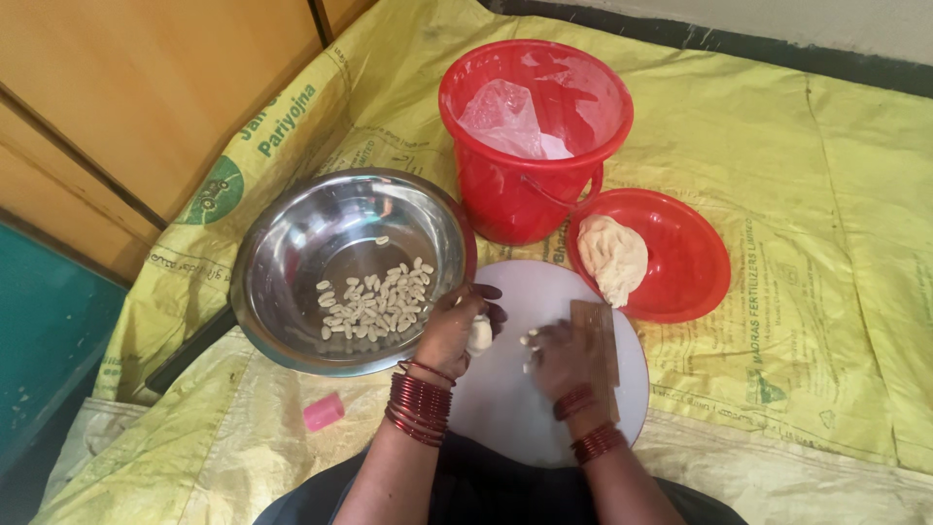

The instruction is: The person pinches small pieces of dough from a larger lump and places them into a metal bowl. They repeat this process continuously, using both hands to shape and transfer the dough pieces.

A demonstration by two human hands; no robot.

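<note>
Dough lump, small and pale (479, 335), pinched in left hand (454, 331) over round white board (505, 399); right hand (569, 358) curled flat on wooden comb block (599, 335). Steel bowl of shaped pieces (292, 282) left; red bucket (505, 199) beyond, on yellow printed sack (777, 243) with green round logo.

Glossy steel bowl (292, 243), shiny red plastic bucket (515, 204), matt woven yellow sacking (797, 243), smooth white board (505, 399)

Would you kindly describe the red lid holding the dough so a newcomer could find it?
Start at the red bucket on the yellow sacking. Directly beside its base, toward the right, lies the shallow red lid. It alone holds a big pale dough lump, unlike the steel bowl of small pieces.
</note>
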